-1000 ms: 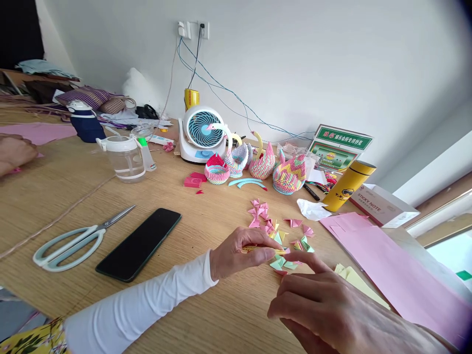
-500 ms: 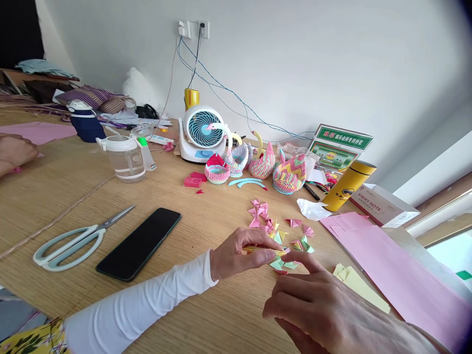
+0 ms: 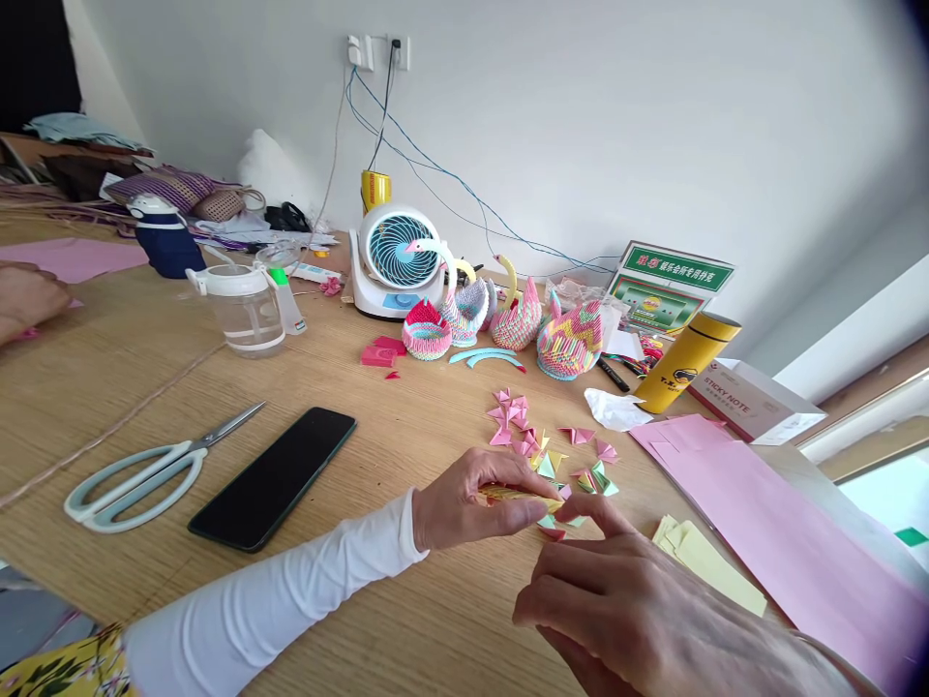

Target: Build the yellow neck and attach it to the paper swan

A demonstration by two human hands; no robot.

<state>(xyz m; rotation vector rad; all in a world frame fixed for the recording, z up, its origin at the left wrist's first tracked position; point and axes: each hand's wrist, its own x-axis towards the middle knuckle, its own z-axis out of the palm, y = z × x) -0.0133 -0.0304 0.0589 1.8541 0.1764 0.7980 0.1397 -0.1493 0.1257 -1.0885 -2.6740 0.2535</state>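
My left hand (image 3: 471, 499), in a white sleeve, pinches a small folded yellow paper piece (image 3: 523, 496) low over the wooden table (image 3: 406, 416). My right hand (image 3: 639, 610) is curled just in front of it, its forefinger tip touching the same yellow piece from the right. Right behind the fingers lie several small folded paper triangles (image 3: 537, 440) in pink, green and yellow. What lies under my right palm is hidden.
A black phone (image 3: 274, 477) and pale-handled scissors (image 3: 145, 469) lie to the left. Paper swans (image 3: 508, 324), a desk fan (image 3: 394, 261), a clear jug (image 3: 247, 308), a yellow flask (image 3: 686, 363), pink sheets (image 3: 769, 532) and yellow slips (image 3: 715, 566) surround them. Another person's hand (image 3: 25, 298) rests far left.
My right hand has slid a little left and closer to the yellow piece; the left hand holds still.
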